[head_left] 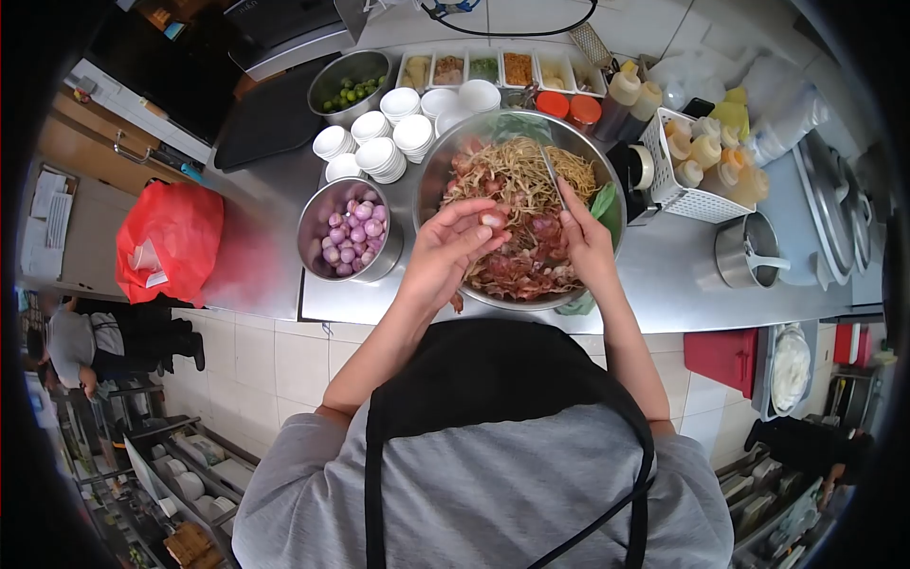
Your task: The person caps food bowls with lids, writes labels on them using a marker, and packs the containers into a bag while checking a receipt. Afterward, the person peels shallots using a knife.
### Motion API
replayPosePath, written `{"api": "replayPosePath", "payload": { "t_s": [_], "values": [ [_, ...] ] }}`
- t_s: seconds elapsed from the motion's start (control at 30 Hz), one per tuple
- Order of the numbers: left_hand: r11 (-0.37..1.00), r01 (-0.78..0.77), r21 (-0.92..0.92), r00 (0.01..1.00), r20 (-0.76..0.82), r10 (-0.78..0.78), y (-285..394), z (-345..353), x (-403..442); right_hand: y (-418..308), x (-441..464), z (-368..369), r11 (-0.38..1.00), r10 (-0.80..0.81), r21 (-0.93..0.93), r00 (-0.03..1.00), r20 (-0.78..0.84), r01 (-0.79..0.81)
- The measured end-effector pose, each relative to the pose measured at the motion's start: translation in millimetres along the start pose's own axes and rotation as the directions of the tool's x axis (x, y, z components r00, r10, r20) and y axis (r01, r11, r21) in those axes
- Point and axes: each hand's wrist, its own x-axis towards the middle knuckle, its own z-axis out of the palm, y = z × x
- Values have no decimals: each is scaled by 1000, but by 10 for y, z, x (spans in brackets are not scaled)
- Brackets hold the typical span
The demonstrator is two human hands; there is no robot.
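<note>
Nearest the viewer, a black apron [502, 370] crosses a grey shirt [531, 484], on the body side of the fingers. The left forearm [374, 351] and right forearm [633, 341] reach forward from bent elbows, slanting inward toward the wrists. The left hand [450, 242] is raised with its fingers curled; thumb and fingertips pinch a small onion [494, 219], held toward the right hand [588, 242]. The right fingers are wrapped round a knife [553, 176], whose blade points away from the body, beyond the knuckles. The hands stand apart.

Beneath the fingers of both hands lies a large metal bowl [431, 180]. It contains loose reddish onion skins [531, 270] below the fingertips and dry, straw-coloured stalks [517, 171] just beyond them. To the left of the left fingers, a metal pot [387, 258] holds peeled purple onions [353, 235]. Farther beyond those fingers stand stacks of white cups [381, 156], then a pot of limes [351, 93]. Well beyond the right fingers are two red-lidded jars [569, 107] and, farther still, a row of filled trays [517, 71].
</note>
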Motion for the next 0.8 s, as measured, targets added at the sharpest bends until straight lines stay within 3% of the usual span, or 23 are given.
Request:
{"api": "replayPosePath", "payload": {
  "t_s": [0.13,0.23,0.3,0.33,0.4,0.5,0.63,0.73,0.8],
  "values": [
    [999,-7,53,1000,17,6,-19,-49,7,28,12,-24,993,71,-91,997,-17,-72],
    [1000,8,22,1000,-3,-8,-25,-23,17,-212,-100,24,996,57,67,998,-18,-56],
    [1000,4,-2,1000,-30,-4,-38,-30,19,-387,-235,60,946,75,284,960,268,-153],
    [1000,4,-18,1000,-22,-4,-59,-67,21,-434,-289,87,946,75,284,960,269,-154],
    [999,3,-34,1000,-14,-3,-66,-76,21,-493,-369,136,948,-95,315,913,397,-38],
    [1000,-1,23,998,-57,3,-53,-54,18,-517,-383,177,951,-127,310,922,366,8],
    [958,-121,262,988,-62,141,-55,-51,1,-548,-387,187,953,-132,304,920,370,15],
    [929,-164,331,979,-63,195,-56,-32,-8,-581,-412,204,929,40,318,903,428,-192],
    [930,-166,327,977,-71,200,-56,-36,-11,-545,-412,225,948,-79,315,922,380,-49]
  ]
}}
